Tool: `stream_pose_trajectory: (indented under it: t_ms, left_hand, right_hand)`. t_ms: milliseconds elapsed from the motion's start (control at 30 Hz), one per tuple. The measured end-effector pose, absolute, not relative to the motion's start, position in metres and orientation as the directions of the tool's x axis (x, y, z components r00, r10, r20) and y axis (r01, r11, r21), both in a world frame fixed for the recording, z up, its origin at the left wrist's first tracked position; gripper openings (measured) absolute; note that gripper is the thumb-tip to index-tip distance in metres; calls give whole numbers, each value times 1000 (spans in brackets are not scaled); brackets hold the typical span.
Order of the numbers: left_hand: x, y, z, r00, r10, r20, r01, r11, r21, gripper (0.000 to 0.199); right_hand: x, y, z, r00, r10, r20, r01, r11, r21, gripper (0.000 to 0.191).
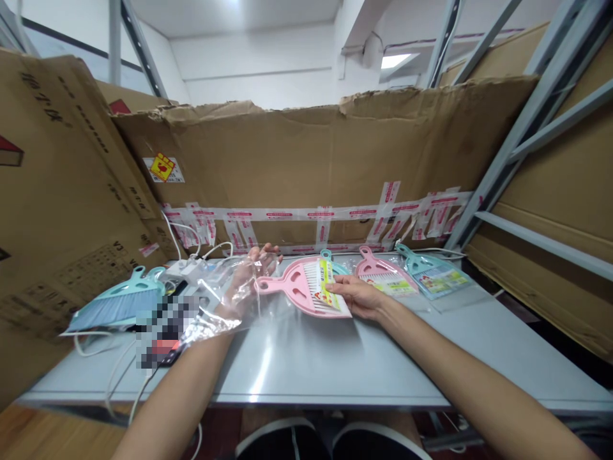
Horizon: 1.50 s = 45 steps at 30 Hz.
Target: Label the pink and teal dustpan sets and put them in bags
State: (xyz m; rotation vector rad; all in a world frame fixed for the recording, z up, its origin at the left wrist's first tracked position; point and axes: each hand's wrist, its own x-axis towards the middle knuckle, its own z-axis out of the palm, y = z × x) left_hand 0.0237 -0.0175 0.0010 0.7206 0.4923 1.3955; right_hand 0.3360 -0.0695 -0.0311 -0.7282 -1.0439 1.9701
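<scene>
Two hands: right hand (357, 297) grips the pink dustpan (292, 289) at its label (327, 284), left hand (249, 275) spread open inside a clear plastic bag (211, 322) right beside it.

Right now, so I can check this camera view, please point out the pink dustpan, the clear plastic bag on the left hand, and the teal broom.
Pink dustpan (293, 295): head view, on its pink body.
Clear plastic bag (218, 276): head view, on the film beside the left hand.
Teal broom (115, 306): head view, on its bristles.
</scene>
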Motion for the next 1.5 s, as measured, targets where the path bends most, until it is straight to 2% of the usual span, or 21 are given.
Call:
stream_pose_trajectory:
  t_ms: [33, 200, 267, 367, 433, 500, 567, 700, 767, 867, 1000, 1200, 1333, 1500]
  left_hand:
    - [22, -21, 2, 114, 989, 96, -695, 10, 718, 4]
    - [22, -37, 3, 63, 986, 155, -663, -75, 745, 24]
    - [29, -38, 3, 83, 982, 170, -626, -81, 776, 21]
    - [41, -33, 3, 141, 960, 243, -545, -129, 829, 34]
    - [45, -29, 4, 187, 950, 248, -483, -130, 866, 30]
    - [43, -26, 7, 203, 961, 188, -418, -88, 904, 28]
    - [35, -22, 11, 210, 973, 97, -375, -12, 927, 37]
    - [13, -11, 15, 333, 940, -72, -449, 226, 865, 56]
    - [5, -8, 15, 413, 906, -93, -508, 314, 802, 71]
    - [1, -9, 14, 452, 887, -99, -541, 361, 759, 92]
    - [1, -11, 12, 469, 871, -147, -498, 398, 770, 104]
    - [2, -14, 17, 463, 880, -102, -501, 355, 789, 104]
    - [13, -21, 17, 452, 888, -85, -390, 283, 876, 68]
    - [28, -20, 7, 421, 905, -55, -374, 228, 899, 49]
  right_hand:
    - [337, -70, -30, -543, 827, -143, -348, -377, -858, 39]
    - [338, -73, -28, -547, 822, -161, -302, -373, -877, 41]
    - [336, -75, -28, -548, 823, -150, -278, -348, -895, 45]
    - [333, -77, -27, -567, 813, -132, -261, -329, -907, 50]
    - [331, -77, -27, -568, 814, -122, -274, -326, -905, 49]
    - [331, -76, -27, -535, 838, -110, -306, -313, -899, 48]
    - [332, -72, -28, -475, 875, -94, -344, -284, -895, 46]
    - [340, -60, -31, -335, 939, -72, -383, -206, -901, 42]
    - [345, -54, -31, -276, 960, -55, -396, -166, -903, 39]
    - [352, -49, -30, -206, 978, -19, -409, -104, -907, 37]
    - [358, -45, -30, -177, 984, 1, -415, -74, -907, 36]
    - [365, -35, -34, -127, 992, -15, -509, -78, -857, 31]
    - [368, -34, -32, -107, 994, -4, -472, -55, -880, 33]
    - [364, -41, -31, -173, 985, 12, -369, -54, -928, 39]
